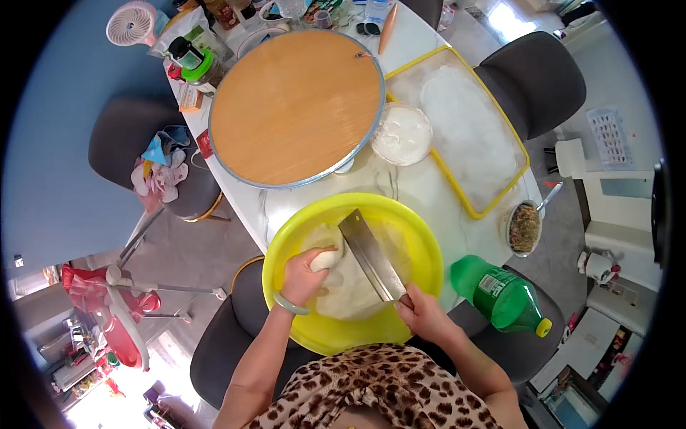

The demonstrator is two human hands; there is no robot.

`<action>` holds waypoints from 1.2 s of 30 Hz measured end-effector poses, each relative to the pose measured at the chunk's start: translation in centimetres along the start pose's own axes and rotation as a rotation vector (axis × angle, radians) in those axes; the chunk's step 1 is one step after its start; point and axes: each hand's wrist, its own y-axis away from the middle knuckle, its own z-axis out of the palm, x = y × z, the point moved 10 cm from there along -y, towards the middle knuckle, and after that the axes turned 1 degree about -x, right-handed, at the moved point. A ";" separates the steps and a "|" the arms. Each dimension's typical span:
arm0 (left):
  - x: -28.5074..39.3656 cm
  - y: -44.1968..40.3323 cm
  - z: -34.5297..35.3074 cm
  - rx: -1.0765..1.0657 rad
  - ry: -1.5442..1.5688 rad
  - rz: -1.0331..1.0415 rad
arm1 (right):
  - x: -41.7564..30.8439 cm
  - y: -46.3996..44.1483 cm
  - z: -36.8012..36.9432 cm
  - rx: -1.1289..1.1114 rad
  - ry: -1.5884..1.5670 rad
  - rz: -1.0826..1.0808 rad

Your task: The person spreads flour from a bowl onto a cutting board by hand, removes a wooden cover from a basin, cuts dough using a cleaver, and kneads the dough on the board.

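Dough (326, 260), a smooth, pale, rounded lump, sat in the person's left hand (303, 275), over the left part of a wide yellow basin (421, 236). The fingers were curled closely around it, and part of the lump showed beside the thumb and forefinger. A pale bracelet (291, 306) circled that wrist. The right hand (426, 315) was closed around the handle of a cleaver (371, 255), whose broad metal blade slanted across the basin, its far end (the one with a small hole) pointing away from the person. Dough and blade lay near each other; whether they touched was hard to tell. Below them, whitish, floury material (350, 289) covered much of the basin's bottom.

The step in hand looked like working or portioning the lump, with the blade at the ready, though no cut could be made out. From this pose, a further stroke would have called for a steady hold on the lump, fingers tucked well away from the edge, and a firm wrist guiding the blade.

Beyond the basin, on a white table (250, 207), a large round tan board (296, 107) lay to the left of a yellow-rimmed tray (454, 187) dusted with white. To the right were a bowl of brownish, chopped-looking food (525, 227) with a spoon and a large green bottle (504, 294) (yellow cap on).
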 end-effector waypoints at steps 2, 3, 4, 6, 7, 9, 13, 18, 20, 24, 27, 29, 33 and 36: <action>-0.2 0.2 0.3 -0.082 0.028 -0.080 | 1.0 0.0 0.6 -0.041 -0.119 0.165; -0.4 0.3 0.2 -0.081 0.028 -0.087 | 1.1 0.0 0.8 -0.047 -0.120 0.169; -0.5 0.4 0.4 -0.117 0.086 -0.094 | 1.5 0.0 1.2 -0.066 -0.168 0.197; -0.6 0.7 0.7 -0.150 0.145 -0.102 | 2.3 -0.2 1.7 -0.089 -0.217 0.224; -0.6 0.9 0.9 -0.153 0.162 -0.105 | 2.4 -0.5 2.3 -0.133 -0.303 0.219; -0.7 1.3 1.1 -0.157 0.173 -0.109 | 2.2 -0.9 2.9 -0.177 -0.395 0.211; -0.5 2.1 1.2 -0.145 0.188 -0.126 | 1.6 -1.7 4.0 -0.187 -0.369 0.165; -1.0 2.9 0.6 -0.147 0.246 -0.131 | 0.7 0.3 3.3 -0.179 -0.279 0.168; -1.6 3.2 0.4 -0.112 0.313 -0.175 | 0.7 1.4 3.2 -0.235 -0.289 0.194; -1.6 4.3 1.2 -0.083 0.365 -0.196 | 0.4 0.1 4.2 -0.207 -0.249 0.144; -1.1 4.7 1.6 -0.113 0.349 -0.172 | 1.5 -0.9 5.8 -0.163 -0.338 0.194; -0.7 4.8 1.3 -0.129 0.363 -0.195 | 1.6 0.0 5.5 -0.163 -0.289 0.160; -1.0 4.5 0.8 -0.110 0.431 -0.168 | 1.5 2.4 3.3 -0.305 -0.093 0.212; -0.6 5.4 1.7 -0.130 0.364 -0.119 | 0.5 1.0 3.4 -0.263 -0.021 0.072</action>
